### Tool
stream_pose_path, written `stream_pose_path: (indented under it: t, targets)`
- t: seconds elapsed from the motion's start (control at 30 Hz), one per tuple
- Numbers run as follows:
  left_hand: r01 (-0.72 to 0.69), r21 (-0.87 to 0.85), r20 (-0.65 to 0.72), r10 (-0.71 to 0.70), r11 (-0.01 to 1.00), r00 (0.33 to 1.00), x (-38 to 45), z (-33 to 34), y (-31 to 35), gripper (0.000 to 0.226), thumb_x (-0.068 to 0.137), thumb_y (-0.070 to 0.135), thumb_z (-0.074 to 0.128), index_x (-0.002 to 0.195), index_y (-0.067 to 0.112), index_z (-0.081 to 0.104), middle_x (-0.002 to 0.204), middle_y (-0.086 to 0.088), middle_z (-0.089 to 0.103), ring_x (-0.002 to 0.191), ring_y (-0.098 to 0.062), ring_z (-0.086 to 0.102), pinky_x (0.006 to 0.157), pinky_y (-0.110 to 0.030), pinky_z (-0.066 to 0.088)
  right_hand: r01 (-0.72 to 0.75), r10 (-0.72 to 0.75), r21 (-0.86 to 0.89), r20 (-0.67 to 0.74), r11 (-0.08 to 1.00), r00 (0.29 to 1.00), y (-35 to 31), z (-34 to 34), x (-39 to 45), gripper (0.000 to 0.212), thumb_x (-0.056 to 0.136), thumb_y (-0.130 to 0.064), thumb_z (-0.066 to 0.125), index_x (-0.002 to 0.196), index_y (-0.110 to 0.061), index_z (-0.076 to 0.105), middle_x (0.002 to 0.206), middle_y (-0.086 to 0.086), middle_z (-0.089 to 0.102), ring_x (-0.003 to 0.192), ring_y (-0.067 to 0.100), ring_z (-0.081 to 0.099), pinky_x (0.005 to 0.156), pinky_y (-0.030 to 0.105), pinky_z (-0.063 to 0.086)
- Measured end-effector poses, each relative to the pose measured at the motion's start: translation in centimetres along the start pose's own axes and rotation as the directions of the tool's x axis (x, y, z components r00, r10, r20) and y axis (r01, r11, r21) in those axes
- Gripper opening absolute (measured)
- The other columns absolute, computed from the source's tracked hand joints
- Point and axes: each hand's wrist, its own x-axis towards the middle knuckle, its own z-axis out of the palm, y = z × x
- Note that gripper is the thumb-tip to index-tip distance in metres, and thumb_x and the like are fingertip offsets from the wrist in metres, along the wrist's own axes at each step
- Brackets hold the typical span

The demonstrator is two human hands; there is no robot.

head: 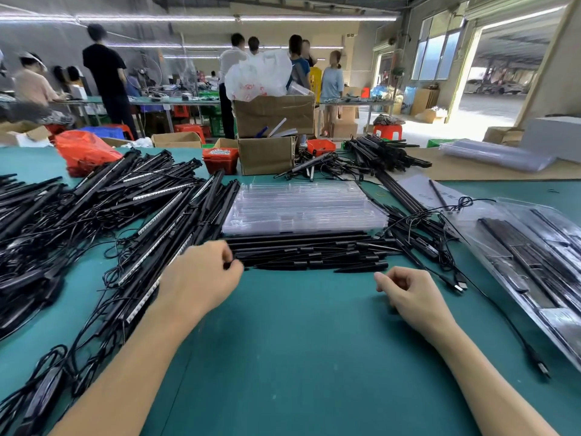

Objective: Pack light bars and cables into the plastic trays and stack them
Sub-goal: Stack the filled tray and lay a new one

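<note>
**While bars sit staged, left hand starts a pick**

Since we need both hands free to load, the row of black light bars (309,251) lies crosswise just beyond our fingers, with the stack of clear plastic trays (303,209) right behind it — short reach from bar to tray. Our left hand (201,278) pinches the left end of the nearest bar; the fingertips are curled under, so we can't see how firm the grip is. Our right hand (408,292) hovers loosely curled near the row's right end, holding nothing. Packed trays (534,262) lie off to the right of the right hand, cut off by the frame edge — count unclear. Left of the left hand, a tangled heap of bars and cables (110,215); individual cables can't be traced.
</note>
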Motion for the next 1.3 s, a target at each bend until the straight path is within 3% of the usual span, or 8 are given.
stream_pose_path:
  t: [0.1,0.2,0.3,0.47,0.73,0.93,1.07,1.3]
  targets:
    - [-0.101,-0.224,0.092,0.124,0.969,0.988,2.9,1.7,1.5,0.018,0.092,0.031,0.059,0.107,0.023,0.064,0.107,0.006,0.068,0.099,-0.02,0.063,0.09,-0.04,0.052,0.01,-0.01,-0.014,-0.004,1.0,1.0,0.1,0.0,0.0,0.034,0.093,-0.029,0.066,0.063,-0.013,0.063,0.048,-0.003,0.048,0.045,0.015,0.047,0.053,0.029,0.04]
    - [-0.159,-0.052,0.194,0.167,0.986,0.967,5.8,3.7,1.5,0.043,0.099,0.034,0.051,0.138,0.017,0.049,0.146,-0.001,0.05,0.133,-0.023,0.047,0.108,-0.045,0.041,0.023,-0.023,-0.041,-0.009,0.999,1.0,0.1,0.1,-0.1,0.035,0.093,-0.031,0.066,0.064,-0.012,0.063,0.047,-0.003,0.05,0.042,0.013,0.048,0.048,0.026,0.04]
    - [-0.209,0.142,0.318,0.155,0.968,0.935,8.4,4.9,0.8,0.054,0.104,0.042,0.039,0.153,0.02,0.035,0.167,-0.002,0.014,0.154,-0.022,0.008,0.117,-0.051,0.026,0.031,-0.032,-0.067,-0.011,0.997,0.999,0.1,0.2,-0.1,0.036,0.093,-0.033,0.066,0.065,-0.01,0.063,0.047,-0.002,0.051,0.041,0.011,0.047,0.044,0.021,0.039]
    - [-0.192,0.131,0.386,0.128,0.973,0.913,10.1,5.7,0.0,0.064,0.103,0.051,0.038,0.157,0.018,0.024,0.167,0.001,0.012,0.154,-0.022,0.008,0.115,-0.058,0.025,0.033,-0.033,-0.084,-0.005,0.996,0.999,0.1,0.3,0.0,0.04,0.093,-0.037,0.065,0.066,-0.008,0.062,0.048,0.0,0.053,0.042,0.011,0.048,0.047,0.025,0.041]
    - [-0.1,0.104,0.319,0.062,0.99,0.946,10.6,5.9,0.8,0.062,0.1,0.056,0.043,0.144,0.012,0.038,0.154,-0.003,0.035,0.141,-0.028,0.03,0.107,-0.052,0.03,0.027,-0.029,-0.109,-0.014,0.994,0.999,0.0,0.3,0.0,0.041,0.094,-0.038,0.065,0.065,-0.008,0.062,0.046,-0.003,0.05,0.041,0.009,0.043,0.044,0.021,0.036]
    - [-0.162,0.09,0.257,0.134,0.983,0.957,10.9,5.5,0.4,0.051,0.103,0.049,0.041,0.138,0.012,0.046,0.147,-0.006,0.044,0.135,-0.027,0.04,0.105,-0.048,0.036,0.021,-0.023,-0.117,-0.013,0.993,1.0,-0.1,0.3,0.1,0.042,0.093,-0.038,0.065,0.066,-0.007,0.061,0.047,-0.002,0.05,0.043,0.012,0.044,0.051,0.028,0.039]
    - [-0.18,0.022,0.3,0.165,0.983,0.94,10.8,5.6,0.4,0.049,0.104,0.044,0.043,0.146,0.021,0.034,0.151,-0.005,0.046,0.134,-0.028,0.047,0.11,-0.046,0.033,0.011,-0.013,-0.125,-0.017,0.992,1.0,-0.1,0.3,0.2,0.043,0.093,-0.04,0.065,0.067,-0.006,0.06,0.048,-0.001,0.049,0.045,0.014,0.045,0.054,0.03,0.041]
    - [-0.161,-0.055,0.368,0.17,0.985,0.914,10.8,5.8,1.1,0.056,0.106,0.041,0.04,0.157,0.02,0.028,0.158,-0.01,0.025,0.141,-0.029,0.036,0.115,-0.043,0.033,-0.006,0.005,-0.117,-0.016,0.993,1.0,0.1,0.2,0.1,0.044,0.093,-0.044,0.064,0.068,-0.007,0.059,0.049,0.0,0.051,0.045,0.014,0.046,0.054,0.031,0.044]
